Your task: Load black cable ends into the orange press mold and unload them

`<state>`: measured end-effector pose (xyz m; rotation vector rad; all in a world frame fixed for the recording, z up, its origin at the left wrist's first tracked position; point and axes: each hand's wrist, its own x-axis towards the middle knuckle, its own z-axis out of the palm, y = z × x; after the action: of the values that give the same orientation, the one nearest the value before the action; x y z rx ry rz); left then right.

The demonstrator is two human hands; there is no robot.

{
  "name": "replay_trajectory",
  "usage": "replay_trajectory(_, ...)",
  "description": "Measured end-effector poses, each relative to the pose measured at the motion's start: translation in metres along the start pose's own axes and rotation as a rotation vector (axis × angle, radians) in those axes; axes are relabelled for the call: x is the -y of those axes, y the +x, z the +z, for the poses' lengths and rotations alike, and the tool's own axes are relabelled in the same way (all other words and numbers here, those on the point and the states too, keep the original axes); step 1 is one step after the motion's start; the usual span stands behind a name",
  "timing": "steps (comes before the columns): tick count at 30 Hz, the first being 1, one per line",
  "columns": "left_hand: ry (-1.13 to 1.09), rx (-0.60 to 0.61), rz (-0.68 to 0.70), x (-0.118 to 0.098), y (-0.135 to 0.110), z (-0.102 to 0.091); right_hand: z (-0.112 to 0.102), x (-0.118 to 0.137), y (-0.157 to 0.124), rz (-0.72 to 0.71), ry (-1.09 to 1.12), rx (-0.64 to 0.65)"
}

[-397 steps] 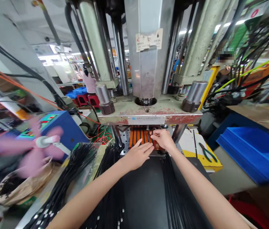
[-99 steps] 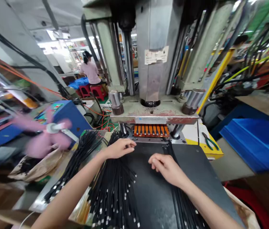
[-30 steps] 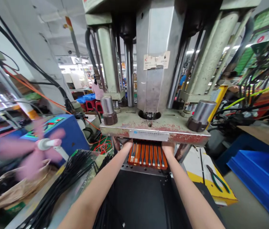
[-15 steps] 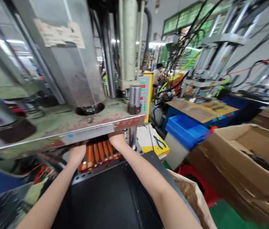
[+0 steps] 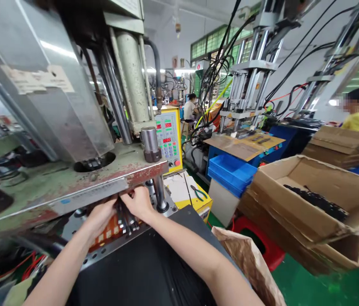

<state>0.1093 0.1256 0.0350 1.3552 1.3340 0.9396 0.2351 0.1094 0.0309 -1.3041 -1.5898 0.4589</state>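
Under the front edge of the press plate, my left hand [image 5: 101,216] and my right hand [image 5: 138,203] meet with fingers closed around a bunch of dark strips [image 5: 127,222]. The right fingers are curled; the left fingertips are partly hidden behind the plate edge and the strips. Ends of the strips hang toward me over an orange mould [image 5: 108,231] with pale rectangular spots. That mould rests on a grey metal bed with holes [image 5: 94,256]. What exactly the strips are I cannot make out.
The painted press plate [image 5: 125,168] hangs low over my hands, with a steel guide post [image 5: 159,193] on the right. Pliers [image 5: 199,193] lie on a yellow box beside the control panel [image 5: 167,140]. Blue bins [image 5: 230,172] and an open carton [image 5: 271,187] stand right; people sit farther off.
My hands have come together from the mould's two sides. The dark strips, earlier spread in a row over the orange mould, are bunched between them. The view has turned right.
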Motion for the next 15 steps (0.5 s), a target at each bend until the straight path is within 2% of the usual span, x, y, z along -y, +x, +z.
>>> replay_trajectory(1,-0.205,0.081,-0.055,-0.003,-0.010,0.007,-0.006,0.000,-0.007,-0.030,0.148,-0.019)
replay_trajectory(3,-0.450,0.192,-0.160,-0.008,-0.030,0.020,-0.017,-0.002,-0.018,-0.024,0.402,-0.038)
replay_trajectory(5,-0.589,0.212,-0.257,-0.009,-0.049,0.032,-0.026,-0.008,-0.028,0.097,0.525,-0.134)
replay_trajectory(7,-0.686,0.253,-0.291,-0.009,-0.065,0.040,-0.033,-0.016,-0.038,0.250,0.524,-0.248)
replay_trajectory(9,-0.700,0.335,-0.257,-0.006,-0.080,0.046,-0.037,-0.024,-0.048,0.301,0.509,-0.213)
replay_trajectory(12,-0.593,0.427,-0.240,-0.001,-0.103,0.050,-0.045,-0.031,-0.065,0.181,0.492,-0.047)
replay_trajectory(15,-0.510,0.461,-0.304,0.002,-0.123,0.047,-0.058,-0.029,-0.083,0.095,0.302,-0.033)
